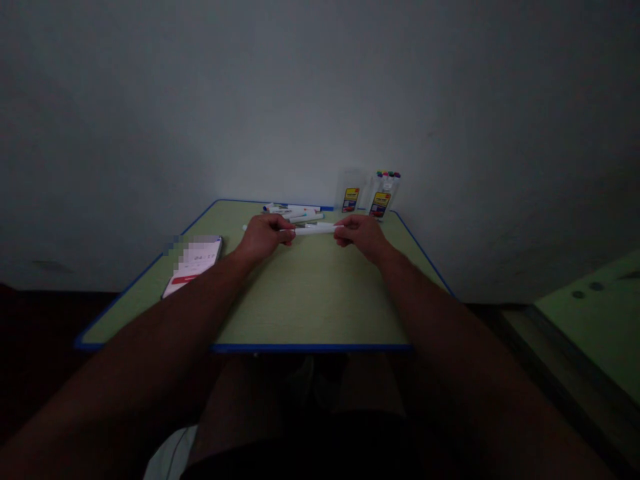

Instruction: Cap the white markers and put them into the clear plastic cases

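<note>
A white marker pen (315, 231) lies level between my two hands, a little above the table. My left hand (265, 237) pinches its left end, and my right hand (363, 235) pinches its right end. Both ends of the pen are covered by my fingers, so I cannot see its cap colour. Just behind my hands, several loose markers (293, 210) with white barrels lie in a heap on the table. Some of them show blue or orange ends.
Two clear plastic cases with yellow labels stand at the back right; the right case (381, 203) holds markers with coloured caps, beside the other case (350, 199). A phone (197, 260) with a lit screen lies at left. The green table (315, 300) has a blue edge and meets the wall.
</note>
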Tool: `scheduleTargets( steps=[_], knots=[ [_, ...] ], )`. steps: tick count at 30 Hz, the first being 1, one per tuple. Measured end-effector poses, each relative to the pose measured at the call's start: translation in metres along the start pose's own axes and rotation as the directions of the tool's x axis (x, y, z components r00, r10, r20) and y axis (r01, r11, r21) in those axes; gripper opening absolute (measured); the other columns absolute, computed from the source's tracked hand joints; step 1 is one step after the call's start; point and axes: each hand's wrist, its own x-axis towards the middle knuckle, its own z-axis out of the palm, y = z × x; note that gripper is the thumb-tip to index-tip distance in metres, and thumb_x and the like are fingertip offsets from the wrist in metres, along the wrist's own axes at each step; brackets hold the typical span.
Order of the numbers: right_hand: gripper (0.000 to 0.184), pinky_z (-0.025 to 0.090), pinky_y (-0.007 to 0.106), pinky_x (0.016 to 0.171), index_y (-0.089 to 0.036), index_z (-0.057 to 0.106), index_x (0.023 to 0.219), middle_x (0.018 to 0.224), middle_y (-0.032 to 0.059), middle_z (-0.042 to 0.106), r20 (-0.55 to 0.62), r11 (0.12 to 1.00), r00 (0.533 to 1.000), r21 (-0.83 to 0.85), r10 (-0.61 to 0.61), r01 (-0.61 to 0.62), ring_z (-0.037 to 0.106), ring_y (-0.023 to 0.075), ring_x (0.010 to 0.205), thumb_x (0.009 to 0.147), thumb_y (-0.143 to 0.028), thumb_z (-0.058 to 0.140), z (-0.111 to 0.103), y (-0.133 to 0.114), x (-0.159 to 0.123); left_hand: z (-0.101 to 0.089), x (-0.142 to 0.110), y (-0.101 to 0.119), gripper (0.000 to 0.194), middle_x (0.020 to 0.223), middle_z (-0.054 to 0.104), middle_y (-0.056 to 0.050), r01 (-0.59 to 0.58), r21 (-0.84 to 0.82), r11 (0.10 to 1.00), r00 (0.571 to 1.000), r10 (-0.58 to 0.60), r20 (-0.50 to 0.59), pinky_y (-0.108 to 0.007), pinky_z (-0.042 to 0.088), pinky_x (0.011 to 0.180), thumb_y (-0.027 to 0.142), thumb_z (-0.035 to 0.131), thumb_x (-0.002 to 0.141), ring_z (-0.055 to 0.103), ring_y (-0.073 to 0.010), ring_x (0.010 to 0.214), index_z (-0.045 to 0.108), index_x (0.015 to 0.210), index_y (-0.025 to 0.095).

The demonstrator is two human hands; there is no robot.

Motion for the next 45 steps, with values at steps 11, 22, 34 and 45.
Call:
scheduleTargets(
  steps=[11, 22, 34, 45],
  knots=[
    [0.024, 0.057, 0.025, 0.051, -0.015, 0.068, 0.076, 0.063, 0.0026, 0.070, 0.023, 0.999, 0.999, -0.005, -0.045, 0.045, 0.063, 0.0119, 0.051, 0.067, -0.030, 0.084, 0.004, -0.004, 0.000, 0.003, 0.000, -0.003, 0.015, 0.064, 0.069, -0.003, 0.010, -0.044, 0.999, 1.000, -0.010, 0.005, -0.037, 0.054, 0.072, 0.023, 0.080, 0.064, 0.064, -0.0182, 0.063, 0.071, 0.073, 0.015],
    [0.032, 0.059, 0.025, 0.055, -0.019, 0.062, 0.077, 0.067, -0.0007, 0.069, 0.038, 0.983, 0.982, -0.027, -0.183, 0.184, 0.065, 0.0120, 0.057, 0.065, -0.037, 0.086, 0.019, -0.010, -0.008, 0.010, 0.001, -0.011, 0.020, 0.077, 0.071, -0.002, -0.042, 0.175, 0.984, 0.998, 0.034, 0.052, -0.031, 0.046, 0.069, 0.026, 0.077, 0.065, 0.061, -0.0180, 0.072, 0.072, 0.083, 0.018],
    [0.016, 0.046, 0.022, 0.049, -0.018, 0.067, 0.079, 0.056, -0.0026, 0.063, -0.032, 0.966, 0.982, -0.189, -0.188, 0.179, 0.058, 0.0108, 0.049, 0.071, -0.027, 0.077, 0.010, -0.002, -0.002, 0.007, 0.000, -0.009, 0.017, 0.081, 0.070, -0.004, -0.053, 0.189, 0.981, 0.998, 0.047, 0.036, -0.033, 0.047, 0.072, 0.025, 0.073, 0.070, 0.060, -0.0187, 0.075, 0.073, 0.086, 0.018],
    [0.009, 0.042, 0.021, 0.049, -0.017, 0.070, 0.079, 0.054, -0.0047, 0.060, -0.091, 0.929, 0.989, -0.362, -0.120, 0.079, 0.055, 0.0094, 0.047, 0.075, -0.024, 0.073, 0.001, 0.011, 0.005, 0.009, 0.002, -0.007, 0.029, 0.078, 0.069, -0.001, 0.018, -0.123, 0.992, 0.999, -0.022, -0.030, -0.034, 0.052, 0.074, 0.016, 0.081, 0.056, 0.062, -0.0164, 0.073, 0.072, 0.084, 0.017]
  ],
)
